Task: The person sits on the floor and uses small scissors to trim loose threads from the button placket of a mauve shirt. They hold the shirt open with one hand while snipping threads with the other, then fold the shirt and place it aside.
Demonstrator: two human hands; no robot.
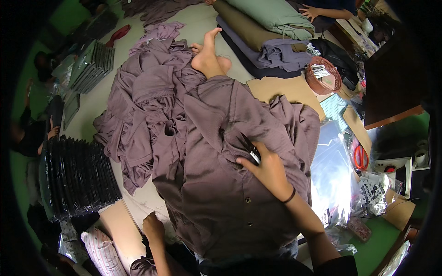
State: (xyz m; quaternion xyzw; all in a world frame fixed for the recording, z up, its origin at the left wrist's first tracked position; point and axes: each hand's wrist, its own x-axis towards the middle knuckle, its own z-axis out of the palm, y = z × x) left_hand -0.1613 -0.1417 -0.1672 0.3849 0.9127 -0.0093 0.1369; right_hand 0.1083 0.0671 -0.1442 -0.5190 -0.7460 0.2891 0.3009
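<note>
A mauve-brown ribbed shirt (202,202) with a buttoned front is spread over my lap and legs. My right hand (269,172) rests over its middle, closed round a pair of black thread snips (249,146) whose blades point up and left, close to the fabric. At the lower left, my left hand (153,228) is curled into a fist beside the shirt's edge; anything inside its fingers is hidden. More mauve garments (145,101) lie in a crumpled heap just left of the shirt. My bare feet (209,60) show past its far edge.
Bagged dark garments (83,179) are stacked at the left. At the right are clear plastic bags (331,165), red-handled scissors (361,157) and a brown basket (323,76). Folded garments (258,27) lie at the far side, near another person's hand (311,12).
</note>
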